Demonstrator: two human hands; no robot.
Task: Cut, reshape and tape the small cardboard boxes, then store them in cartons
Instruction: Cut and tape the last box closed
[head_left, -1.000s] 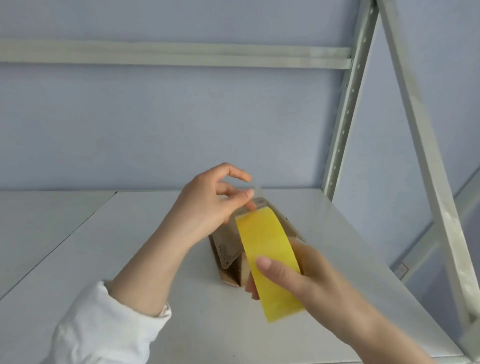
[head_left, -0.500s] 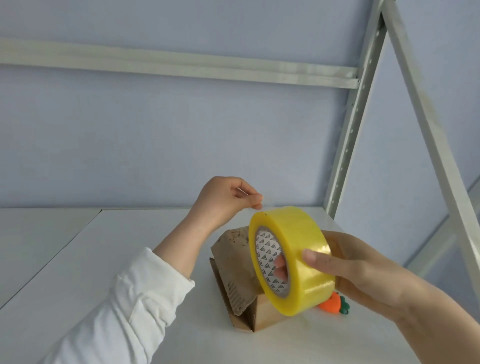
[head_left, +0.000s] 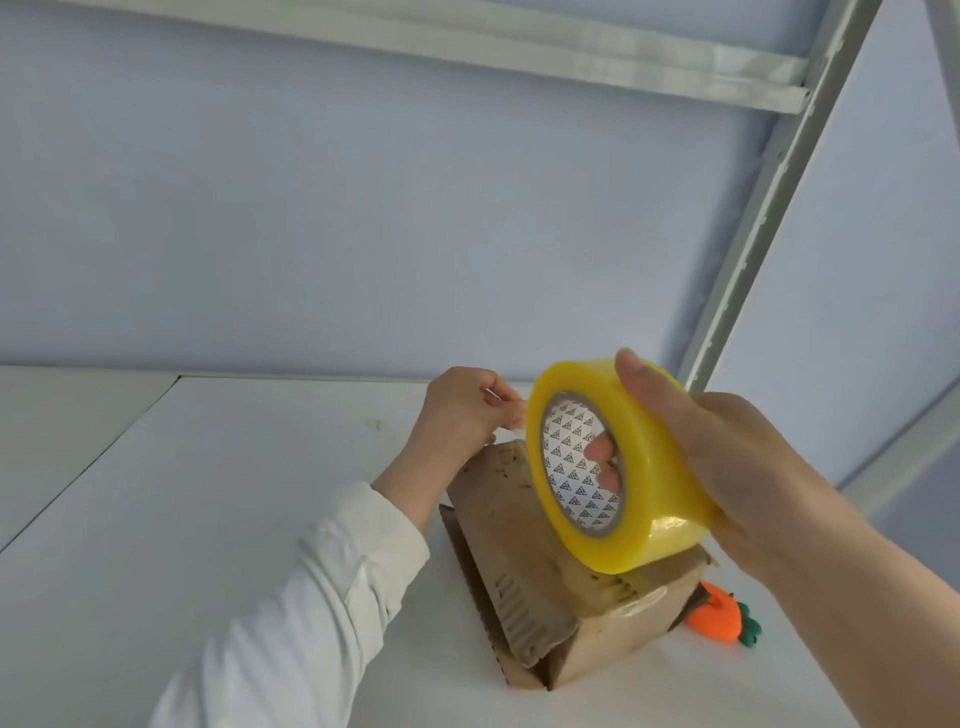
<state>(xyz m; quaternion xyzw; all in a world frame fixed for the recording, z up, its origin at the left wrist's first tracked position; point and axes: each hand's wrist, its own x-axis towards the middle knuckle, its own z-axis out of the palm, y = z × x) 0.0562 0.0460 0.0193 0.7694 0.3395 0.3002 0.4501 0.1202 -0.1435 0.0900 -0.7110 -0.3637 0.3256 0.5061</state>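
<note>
The cardboard box (head_left: 540, 566) sits on the white worktop (head_left: 208, 519) low in the centre of my view, with a corrugated flap leaning out on its left side. Faint print on its upper face is too blurred for me to read. A patch of clear tape shines on its front right edge.

Above it, the right hand (head_left: 737, 467) grips a yellow tape roll (head_left: 649, 467), thumb over the outer band and fingers through the core. The core's inner wall shows a pattern of small dark triangles, and I can read no words on it. The roll hides the box's top right, and I cannot tell whether they touch.

Behind the roll, the left hand (head_left: 462, 410), in a white sleeve (head_left: 322, 587), pinches a thin clear strip (head_left: 496, 395) between its curled fingertips.

An orange carrot toy (head_left: 719, 621) lies just beside the box's right end. A grey shelf upright (head_left: 769, 208) rises at the right against the pale blue wall.

Since half a second ago, the roll has been lifted higher over the box, and the thumb has moved onto its top.
</note>
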